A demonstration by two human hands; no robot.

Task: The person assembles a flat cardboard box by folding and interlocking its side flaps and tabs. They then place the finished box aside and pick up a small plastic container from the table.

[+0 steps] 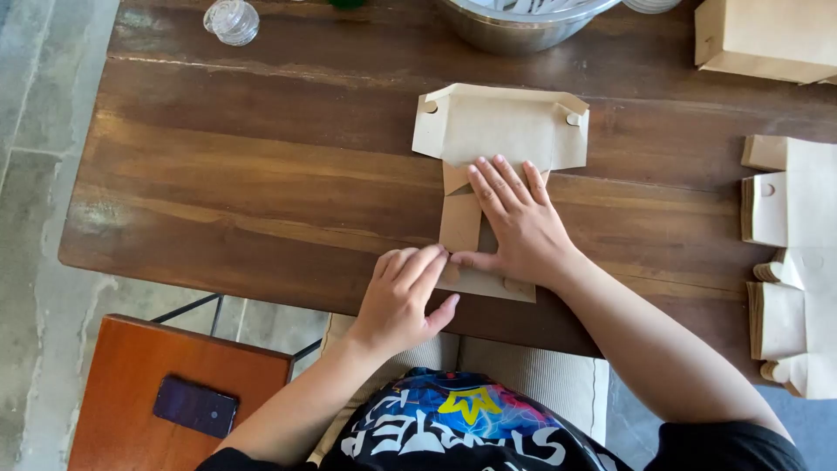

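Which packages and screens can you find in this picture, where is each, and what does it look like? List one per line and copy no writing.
Flat box: table centre, under both hands, tan card, unfolded, with tabs.
Left hand and right hand: pressing its near flaps.
Made-up box: table's top right corner, tan, closed.
Stack of flats: table's right edge, tan, with notched tabs.
Phone: on the red-brown stool, lower left, dark rectangle, screen off.

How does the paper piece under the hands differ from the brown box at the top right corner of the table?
The flat kraft paper blank lies unfolded on the wooden table, pressed by the left hand and right hand; the folded kraft box already stands as a closed shape, untouched. The blank shows small round tabs; the box shows plain sides. Both are the same light brown paper.
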